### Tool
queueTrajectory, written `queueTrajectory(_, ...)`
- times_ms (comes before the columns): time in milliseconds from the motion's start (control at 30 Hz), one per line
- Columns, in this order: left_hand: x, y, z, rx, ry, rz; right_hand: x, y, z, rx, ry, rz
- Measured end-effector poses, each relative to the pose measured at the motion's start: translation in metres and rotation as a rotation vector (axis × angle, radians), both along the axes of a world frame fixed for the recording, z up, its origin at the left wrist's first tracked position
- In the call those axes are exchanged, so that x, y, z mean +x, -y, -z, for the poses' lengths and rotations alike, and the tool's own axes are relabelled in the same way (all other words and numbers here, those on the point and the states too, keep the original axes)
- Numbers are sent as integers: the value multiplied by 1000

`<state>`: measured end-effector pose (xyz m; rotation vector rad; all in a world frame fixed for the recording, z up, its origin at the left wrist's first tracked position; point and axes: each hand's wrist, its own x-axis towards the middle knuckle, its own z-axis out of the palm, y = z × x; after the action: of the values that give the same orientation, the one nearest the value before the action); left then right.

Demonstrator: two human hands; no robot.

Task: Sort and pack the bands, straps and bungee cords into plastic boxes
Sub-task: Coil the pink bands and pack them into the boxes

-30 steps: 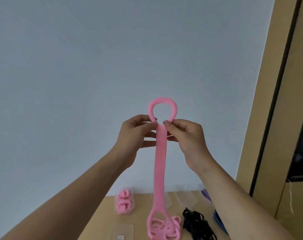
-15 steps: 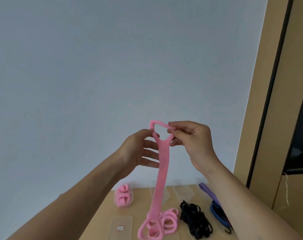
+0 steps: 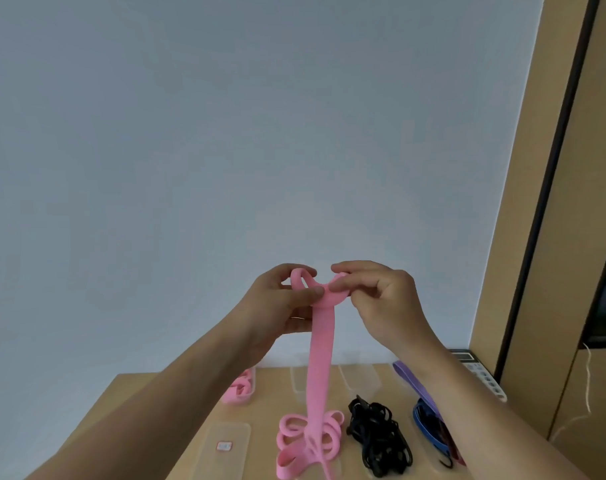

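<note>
A long pink band (image 3: 320, 358) hangs in the air in front of a pale wall. My left hand (image 3: 280, 303) pinches the left side of its top loop, which curls over my fingers. My right hand (image 3: 381, 299) pinches the right side of that loop. The band's lower end reaches a heap of pink bands (image 3: 308, 441) on the wooden table (image 3: 149, 403). A clear plastic box (image 3: 241, 388) with pink bands inside stands at the back left, partly behind my left forearm.
A tangle of black cords (image 3: 377, 434) lies right of the pink heap. Blue straps (image 3: 427, 427) and a purple band (image 3: 412, 379) lie further right. A clear lid (image 3: 225, 445) with a small label lies at front left. Empty clear boxes (image 3: 358, 377) stand at the back, a calculator (image 3: 481, 375) at far right.
Both hands have come down with the pink band. Its round top loop has been pulled flat and then folded over between my fingers.
</note>
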<state>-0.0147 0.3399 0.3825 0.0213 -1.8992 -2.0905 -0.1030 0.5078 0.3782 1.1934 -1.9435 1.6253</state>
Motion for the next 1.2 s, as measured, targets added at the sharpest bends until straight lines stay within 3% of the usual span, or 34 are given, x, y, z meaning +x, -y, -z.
queueTrajectory(133,-7,-15,6,-159,-80,-119,-5,-15,3,-27,128,-153)
queueTrajectory(300,-16,-34,21,-377,-169,-265,-19,-27,12,93,226,-138)
queueTrajectory(500,-20,-40,34,-348,-161,-289,-30,-36,17,143,276,-239)
queueTrajectory(900,-18,-44,47,-191,-120,-170,-26,-33,20,387,-54,-45)
queueTrajectory(1000,-17,-42,46,-176,-89,-159,-21,-29,22,367,-111,-61)
queueTrajectory(1200,-13,-37,50,-233,198,-39,-22,-24,32,218,-155,33)
